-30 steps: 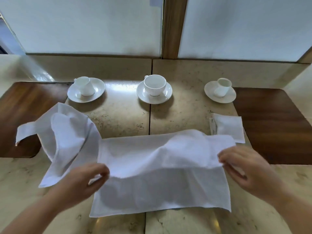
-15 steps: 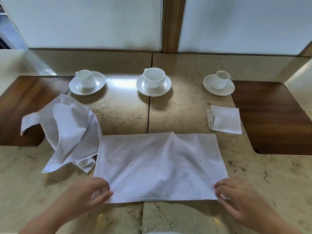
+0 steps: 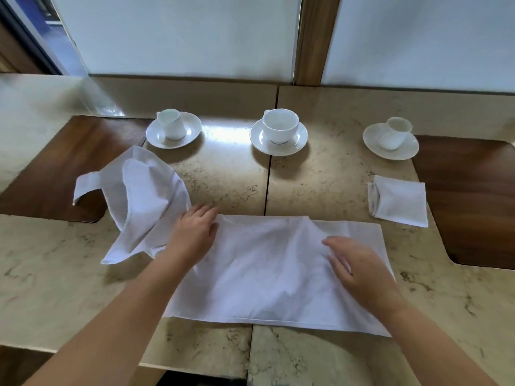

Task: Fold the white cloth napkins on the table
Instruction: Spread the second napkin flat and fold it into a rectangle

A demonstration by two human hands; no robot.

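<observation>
Half-folded napkin (image 3: 267, 274): lies flat as a wide rectangle across the seam of the bench (image 3: 228, 174), close to its near edge.
Left hand (image 3: 195, 235): released, fingers straight, pressing flat on the napkin's far left corner.
Right hand (image 3: 359, 268): released, fingers straight, resting flat on the napkin's right half.
Crumpled napkin (image 3: 139, 201): heaped toward the bench's left edge, touching the flat one.
Folded napkin (image 3: 398, 200): small square toward the right edge.
Cups on saucers (image 3: 278, 135): three along the far edge.
</observation>
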